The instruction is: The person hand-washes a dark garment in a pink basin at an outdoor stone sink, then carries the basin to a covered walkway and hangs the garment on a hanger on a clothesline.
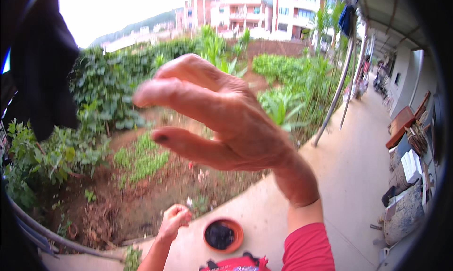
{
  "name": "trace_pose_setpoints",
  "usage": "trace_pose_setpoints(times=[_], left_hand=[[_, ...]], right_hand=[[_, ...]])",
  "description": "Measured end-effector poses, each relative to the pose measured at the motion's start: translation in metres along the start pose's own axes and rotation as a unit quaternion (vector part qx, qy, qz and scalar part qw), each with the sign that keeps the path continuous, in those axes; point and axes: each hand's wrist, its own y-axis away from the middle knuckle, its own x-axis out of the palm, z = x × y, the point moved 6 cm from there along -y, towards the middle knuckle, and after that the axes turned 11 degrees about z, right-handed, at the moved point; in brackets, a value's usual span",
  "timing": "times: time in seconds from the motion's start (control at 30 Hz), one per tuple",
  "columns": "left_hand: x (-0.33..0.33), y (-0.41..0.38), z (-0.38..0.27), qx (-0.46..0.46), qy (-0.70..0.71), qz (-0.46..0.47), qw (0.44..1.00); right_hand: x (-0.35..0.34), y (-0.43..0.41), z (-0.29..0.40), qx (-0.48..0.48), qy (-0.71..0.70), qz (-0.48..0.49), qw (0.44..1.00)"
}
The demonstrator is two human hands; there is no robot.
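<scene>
My right hand (226, 118) is raised close to the camera, its thumb and fingers apart and nothing visible between them. A dark cloth item (49, 76) hangs at the upper left, to the left of those fingertips and apart from them. Lower down, my left hand (174, 217) is held over the border of soil and concrete with its fingers curled in; I see nothing in it. A round reddish-brown basin (239, 235) stands on the concrete before me. Dark, bunched material (219, 235), seemingly cloth, lies in it.
A garden bed (141, 193) with leafy plants (106, 83) borders the concrete walkway (347, 186). Slanted poles (334, 97) rise at its edge. Along the right wall lie a stained sack (403, 214), a white block (411, 166) and bundled sticks (416, 139).
</scene>
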Motion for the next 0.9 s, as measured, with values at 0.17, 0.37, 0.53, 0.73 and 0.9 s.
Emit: trace_pose_setpoints(times=[0.17, 0.37, 0.53, 0.73, 0.9], left_hand=[[0.009, -0.015, 0.069, -0.061, 0.12, -0.094, 0.986], [0.027, -0.013, 0.173, -0.191, 0.162, -0.19, 0.949], [0.023, -0.004, 0.265, -0.263, 0.159, -0.221, 0.926], [0.026, -0.022, 0.377, -0.312, 0.168, -0.214, 0.91], [-0.002, -0.03, 0.442, -0.318, 0.147, -0.211, 0.913]], right_hand=[[0.034, 0.171, -0.087, 0.237, -0.096, 0.167, 0.952], [0.122, 0.505, -0.116, 0.643, -0.298, 0.186, 0.681], [0.27, 0.698, -0.013, 0.781, -0.428, 0.208, 0.405], [0.424, 0.816, 0.111, 0.845, -0.414, 0.233, 0.244], [0.543, 0.885, 0.15, 0.81, -0.273, 0.281, 0.437]])
